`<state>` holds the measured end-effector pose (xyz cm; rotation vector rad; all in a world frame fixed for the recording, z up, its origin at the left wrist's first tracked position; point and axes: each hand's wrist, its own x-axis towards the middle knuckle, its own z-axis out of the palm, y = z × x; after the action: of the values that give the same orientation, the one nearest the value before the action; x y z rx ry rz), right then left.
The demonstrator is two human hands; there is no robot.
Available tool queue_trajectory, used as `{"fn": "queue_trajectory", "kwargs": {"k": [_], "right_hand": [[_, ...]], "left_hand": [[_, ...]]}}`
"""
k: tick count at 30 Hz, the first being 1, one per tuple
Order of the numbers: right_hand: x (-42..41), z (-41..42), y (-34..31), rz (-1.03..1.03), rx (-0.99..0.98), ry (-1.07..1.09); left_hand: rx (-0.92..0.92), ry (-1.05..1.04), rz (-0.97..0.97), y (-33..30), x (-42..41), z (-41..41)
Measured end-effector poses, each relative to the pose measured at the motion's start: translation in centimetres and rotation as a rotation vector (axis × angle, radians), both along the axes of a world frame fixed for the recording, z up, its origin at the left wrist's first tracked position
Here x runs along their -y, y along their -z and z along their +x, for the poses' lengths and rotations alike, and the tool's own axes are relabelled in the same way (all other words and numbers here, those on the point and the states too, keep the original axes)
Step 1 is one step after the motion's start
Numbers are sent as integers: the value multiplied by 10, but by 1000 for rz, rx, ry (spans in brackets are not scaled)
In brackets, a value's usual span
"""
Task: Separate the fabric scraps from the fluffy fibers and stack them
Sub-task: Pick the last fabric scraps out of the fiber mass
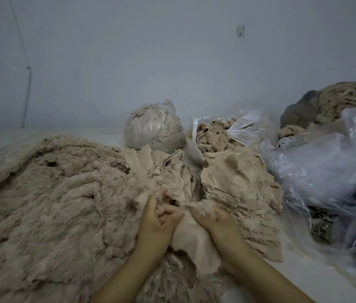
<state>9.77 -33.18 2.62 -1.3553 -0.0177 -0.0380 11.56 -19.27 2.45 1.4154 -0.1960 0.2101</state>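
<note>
While the near middle holds the work, the left hand (158, 217) curls its fingers into a tuft of fluffy fibers (48, 206) and the right hand (213, 219) grips the top edge of a fabric scrap (191, 237), apparently pulling against each other to part fluff from cloth. Just beyond on the right lies the stack of scraps (236, 186), within easy reach for the next piece, while the fluff heap spreads left. Farther off stand a tied bag (154, 127), an open bag (214, 132) and loose plastic (325, 162).
</note>
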Motion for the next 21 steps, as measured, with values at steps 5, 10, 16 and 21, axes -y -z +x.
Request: {"fn": "queue_trajectory", "kwargs": {"k": [5, 10, 16, 21], "right_hand": [[-6, 0, 0, -56, 39, 177], [3, 3, -5, -110, 92, 324], [12, 3, -20, -260, 229, 259], [1, 6, -16, -492, 322, 224]], "left_hand": [[115, -89, 293, 8, 4, 1], [99, -173, 152, -1, -1, 10], [157, -41, 226, -4, -13, 7], [76, 62, 317, -7, 6, 0]]}}
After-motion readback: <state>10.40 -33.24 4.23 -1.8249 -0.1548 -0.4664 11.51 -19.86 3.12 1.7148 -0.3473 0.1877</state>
